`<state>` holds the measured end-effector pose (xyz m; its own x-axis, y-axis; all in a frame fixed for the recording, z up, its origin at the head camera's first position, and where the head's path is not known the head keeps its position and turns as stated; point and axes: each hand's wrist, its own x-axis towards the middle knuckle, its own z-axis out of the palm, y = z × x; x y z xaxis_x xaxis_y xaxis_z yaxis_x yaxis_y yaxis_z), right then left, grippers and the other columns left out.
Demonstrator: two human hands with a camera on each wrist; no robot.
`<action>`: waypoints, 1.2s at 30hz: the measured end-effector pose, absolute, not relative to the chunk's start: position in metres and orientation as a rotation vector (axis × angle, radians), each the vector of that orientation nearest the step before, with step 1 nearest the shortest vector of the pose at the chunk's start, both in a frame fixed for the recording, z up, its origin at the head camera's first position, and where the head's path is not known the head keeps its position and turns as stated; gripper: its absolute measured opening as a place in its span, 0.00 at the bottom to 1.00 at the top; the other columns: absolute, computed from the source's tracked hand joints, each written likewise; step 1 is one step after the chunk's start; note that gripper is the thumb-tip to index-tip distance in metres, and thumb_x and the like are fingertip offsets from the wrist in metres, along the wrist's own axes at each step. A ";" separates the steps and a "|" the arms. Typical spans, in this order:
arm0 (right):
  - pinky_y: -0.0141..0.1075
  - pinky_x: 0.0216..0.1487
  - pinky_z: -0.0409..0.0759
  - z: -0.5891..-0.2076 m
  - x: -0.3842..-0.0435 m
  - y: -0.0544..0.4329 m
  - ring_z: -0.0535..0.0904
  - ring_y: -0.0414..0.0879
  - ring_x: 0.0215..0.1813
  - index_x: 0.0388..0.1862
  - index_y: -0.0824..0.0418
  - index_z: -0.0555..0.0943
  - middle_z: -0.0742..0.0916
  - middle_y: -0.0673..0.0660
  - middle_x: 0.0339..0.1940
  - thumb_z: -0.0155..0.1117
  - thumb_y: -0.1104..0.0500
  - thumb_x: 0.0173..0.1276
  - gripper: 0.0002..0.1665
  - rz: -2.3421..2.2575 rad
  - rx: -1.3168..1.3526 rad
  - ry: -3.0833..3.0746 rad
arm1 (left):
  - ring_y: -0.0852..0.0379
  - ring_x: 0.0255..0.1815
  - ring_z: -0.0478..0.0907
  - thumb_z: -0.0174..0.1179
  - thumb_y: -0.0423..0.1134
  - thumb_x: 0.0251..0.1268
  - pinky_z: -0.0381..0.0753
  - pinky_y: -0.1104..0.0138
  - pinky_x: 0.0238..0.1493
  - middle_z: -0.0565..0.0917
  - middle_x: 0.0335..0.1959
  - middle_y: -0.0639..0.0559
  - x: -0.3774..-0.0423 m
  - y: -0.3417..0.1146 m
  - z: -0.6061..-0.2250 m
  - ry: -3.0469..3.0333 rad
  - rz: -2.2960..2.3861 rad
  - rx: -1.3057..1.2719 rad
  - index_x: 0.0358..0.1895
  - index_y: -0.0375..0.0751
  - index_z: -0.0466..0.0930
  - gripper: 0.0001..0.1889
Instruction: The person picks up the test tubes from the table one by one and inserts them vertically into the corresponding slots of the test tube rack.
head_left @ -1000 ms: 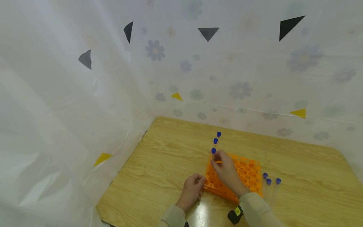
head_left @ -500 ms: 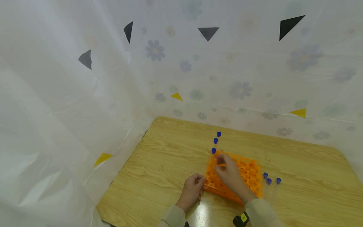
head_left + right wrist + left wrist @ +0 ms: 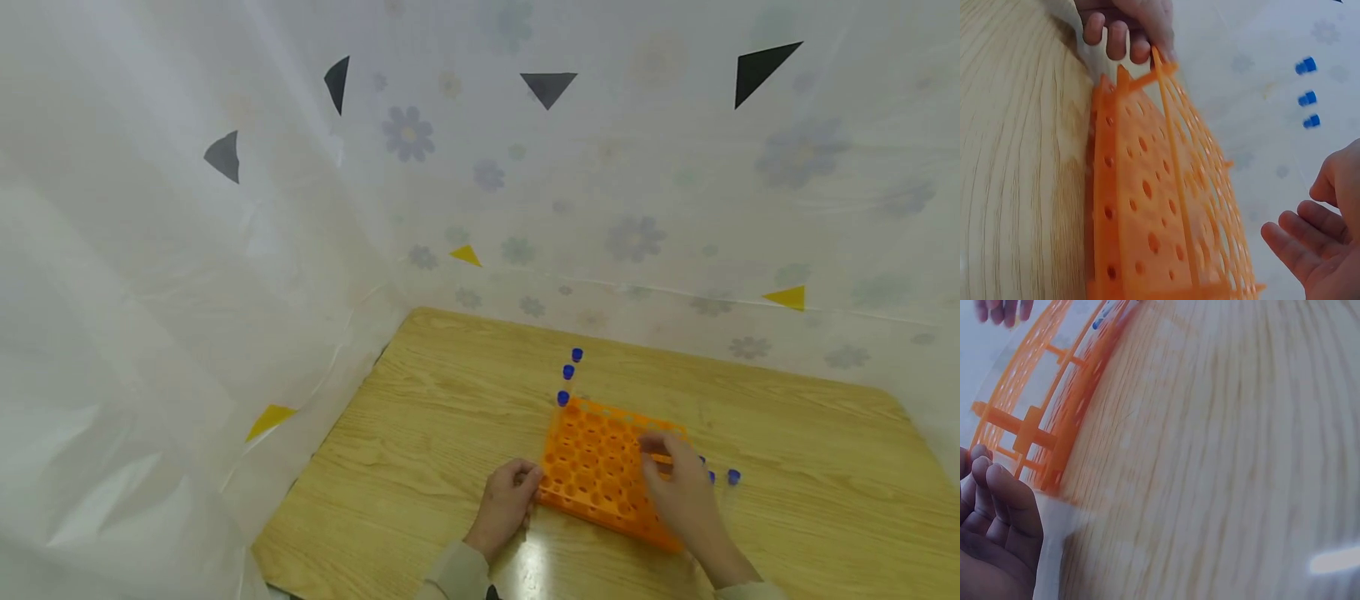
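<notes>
An orange test tube rack [image 3: 607,515] full of round holes stands on the table. My left hand [image 3: 504,504] pinches its near left corner between thumb and fingers, also visible at the top of the right wrist view. Over the rack's right part is my right hand [image 3: 682,492], with loosely bent fingers and nothing between them. Three clear test tubes with blue caps [image 3: 563,398] rise at the rack's far left corner. More blue-capped tubes [image 3: 733,477] are at the rack's right side, partly hidden behind my right hand.
The wooden table [image 3: 420,417] extends around the rack. White plastic sheeting [image 3: 150,333] hangs along the left, and a flower-patterned sheet [image 3: 637,183] forms the back, with black and yellow triangles on them.
My right hand has moved from the far left tube, now released, rightward and toward me across the rack. The left hand stays at the corner.
</notes>
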<state>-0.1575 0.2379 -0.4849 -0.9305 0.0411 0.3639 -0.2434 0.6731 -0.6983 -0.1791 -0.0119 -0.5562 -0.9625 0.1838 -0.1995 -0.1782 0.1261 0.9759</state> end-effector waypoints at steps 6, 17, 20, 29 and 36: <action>0.16 0.38 0.77 -0.488 -0.143 0.274 0.72 0.23 0.43 0.50 0.68 0.78 0.84 0.63 0.46 0.58 0.71 0.67 0.12 1.073 0.033 -2.513 | 0.63 0.14 0.69 0.56 0.49 0.74 0.73 0.72 0.13 0.80 0.26 0.51 -0.180 -0.014 -0.555 2.143 1.912 0.016 0.43 0.44 0.81 0.12; 0.23 0.29 0.74 -0.516 -0.128 0.324 0.74 0.28 0.36 0.50 0.72 0.78 0.84 0.68 0.45 0.57 0.65 0.68 0.14 0.944 -0.311 -2.699 | 0.63 0.14 0.69 0.57 0.49 0.74 0.73 0.71 0.13 0.81 0.26 0.50 -0.180 -0.016 -0.556 2.144 1.904 0.020 0.43 0.45 0.81 0.11; 0.28 0.29 0.75 -0.520 -0.129 0.331 0.81 0.46 0.37 0.51 0.74 0.77 0.84 0.69 0.44 0.58 0.63 0.69 0.17 0.944 -0.351 -2.780 | 0.62 0.14 0.69 0.57 0.49 0.74 0.73 0.71 0.13 0.81 0.26 0.50 -0.180 -0.016 -0.557 2.144 1.905 0.020 0.43 0.45 0.81 0.11; 0.49 0.39 0.82 -0.527 -0.135 0.343 0.81 0.60 0.43 0.56 0.80 0.69 0.83 0.73 0.43 0.55 0.54 0.72 0.29 1.013 -0.450 -3.030 | 0.63 0.15 0.70 0.57 0.49 0.73 0.74 0.71 0.13 0.81 0.27 0.49 -0.179 -0.016 -0.557 2.150 1.917 0.039 0.43 0.44 0.81 0.12; 0.52 0.37 0.82 -0.529 -0.142 0.348 0.82 0.64 0.40 0.52 0.84 0.69 0.83 0.75 0.40 0.56 0.52 0.71 0.31 0.912 -0.408 -3.147 | 0.61 0.17 0.70 0.57 0.49 0.74 0.74 0.71 0.15 0.81 0.27 0.51 -0.179 -0.016 -0.557 2.152 1.905 0.013 0.42 0.45 0.81 0.12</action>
